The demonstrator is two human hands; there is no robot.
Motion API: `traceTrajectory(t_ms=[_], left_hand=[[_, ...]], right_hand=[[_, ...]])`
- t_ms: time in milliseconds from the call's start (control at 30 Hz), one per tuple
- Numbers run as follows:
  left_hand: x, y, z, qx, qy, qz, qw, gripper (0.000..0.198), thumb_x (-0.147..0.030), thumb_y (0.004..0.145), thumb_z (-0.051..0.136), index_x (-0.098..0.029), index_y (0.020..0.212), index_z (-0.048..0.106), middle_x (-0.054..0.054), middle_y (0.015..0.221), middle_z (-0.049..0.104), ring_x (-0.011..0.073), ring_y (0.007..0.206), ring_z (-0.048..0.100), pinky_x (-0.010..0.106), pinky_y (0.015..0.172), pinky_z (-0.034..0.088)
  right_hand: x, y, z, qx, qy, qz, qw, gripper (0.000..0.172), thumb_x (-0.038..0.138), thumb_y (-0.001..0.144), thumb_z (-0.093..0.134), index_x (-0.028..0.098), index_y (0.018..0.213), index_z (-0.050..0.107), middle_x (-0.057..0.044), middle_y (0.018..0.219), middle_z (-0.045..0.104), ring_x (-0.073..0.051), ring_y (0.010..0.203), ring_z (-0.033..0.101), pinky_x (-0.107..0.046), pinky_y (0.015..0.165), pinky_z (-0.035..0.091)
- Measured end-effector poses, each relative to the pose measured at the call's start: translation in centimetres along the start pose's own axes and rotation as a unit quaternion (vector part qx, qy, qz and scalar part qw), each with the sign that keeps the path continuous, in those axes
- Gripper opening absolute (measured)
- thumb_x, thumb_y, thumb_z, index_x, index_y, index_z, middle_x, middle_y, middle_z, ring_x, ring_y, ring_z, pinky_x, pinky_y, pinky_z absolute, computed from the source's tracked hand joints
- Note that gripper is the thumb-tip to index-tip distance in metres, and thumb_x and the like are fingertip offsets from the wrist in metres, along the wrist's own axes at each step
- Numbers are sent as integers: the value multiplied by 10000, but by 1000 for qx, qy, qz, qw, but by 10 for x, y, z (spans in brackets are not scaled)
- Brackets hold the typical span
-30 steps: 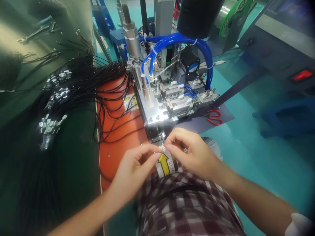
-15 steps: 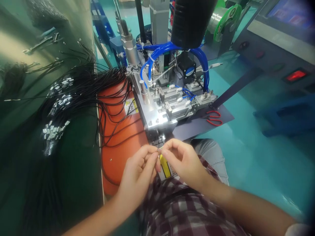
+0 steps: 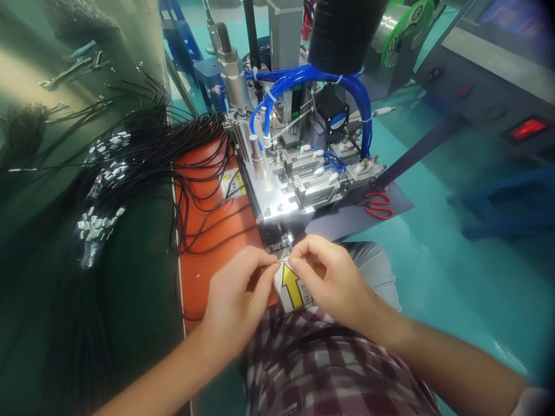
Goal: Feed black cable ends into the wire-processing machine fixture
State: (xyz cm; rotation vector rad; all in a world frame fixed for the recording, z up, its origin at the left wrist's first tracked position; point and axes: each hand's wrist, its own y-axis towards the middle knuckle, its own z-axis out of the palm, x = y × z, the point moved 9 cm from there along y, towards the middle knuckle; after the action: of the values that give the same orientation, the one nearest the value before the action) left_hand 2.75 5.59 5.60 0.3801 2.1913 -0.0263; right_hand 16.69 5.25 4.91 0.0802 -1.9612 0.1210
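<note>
Thin coloured wires (image 3: 284, 258), one of them reddish, run between the fingertips of my two hands. My left hand (image 3: 240, 283) is closed in a pinch on their left end. On their other side, my right hand (image 3: 323, 268) pinches with thumb and forefinger. Both hands hover over a label with a yellow arrow (image 3: 293, 287), just in front of the metal machine (image 3: 277, 196). The wire tips are partly hidden by my fingers.
Black cables (image 3: 191, 138) with silver ends spread across the orange plate (image 3: 203, 219) and the dark table at left. Red-handled cutters (image 3: 378, 206) lie right of the machine. Blue air hoses (image 3: 312, 72) arch above it. A control box (image 3: 489, 86) and a solder-like spool (image 3: 405, 29) stand at right.
My left hand has shifted slightly left and its fingers have drawn together. More of the coloured wires and the arrow label shows between my hands. The camera view has shifted a little.
</note>
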Motion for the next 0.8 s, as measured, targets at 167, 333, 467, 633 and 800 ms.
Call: traceTrajectory(t_ms=[167,333,467,633,800], left_hand=[[-11,-10,4,6,126,91,988,107,-206,886,550,-207,798,610,15,763,652,140,661,573,251,598,384],[13,-8,2,-22,-80,-90,993,68,-272,877,581,-226,828,574,-25,735,611,112,588,535,210,522,390],[17,-4,10,5,-232,-175,957,99,-312,864,608,-217,863,584,-55,684,552,68,506,432,171,465,351],[21,-6,26,84,-354,-242,900,170,-331,850,650,-203,959,680,-69,570,442,65,531,385,153,533,383],[26,-10,38,124,-447,-297,834,196,-304,828,675,-203,995,665,-64,537,486,66,509,417,171,528,384]], right_hand=[[30,2,-5,42,-200,-98,974,122,132,855,538,183,745,552,7,713,575,-124,585,497,-266,538,356],[36,-4,0,-16,-163,-107,981,95,151,858,538,187,772,553,-4,749,592,-123,590,535,-257,543,409],[8,-4,12,-24,17,-7,1000,116,179,880,525,189,767,549,6,710,583,-113,569,540,-233,525,443],[-6,-5,18,-3,103,59,993,99,209,875,541,178,784,562,14,685,583,-102,554,527,-221,524,440],[-11,-3,16,16,102,85,991,146,244,889,525,184,757,542,52,574,494,-88,488,439,-202,453,362]])
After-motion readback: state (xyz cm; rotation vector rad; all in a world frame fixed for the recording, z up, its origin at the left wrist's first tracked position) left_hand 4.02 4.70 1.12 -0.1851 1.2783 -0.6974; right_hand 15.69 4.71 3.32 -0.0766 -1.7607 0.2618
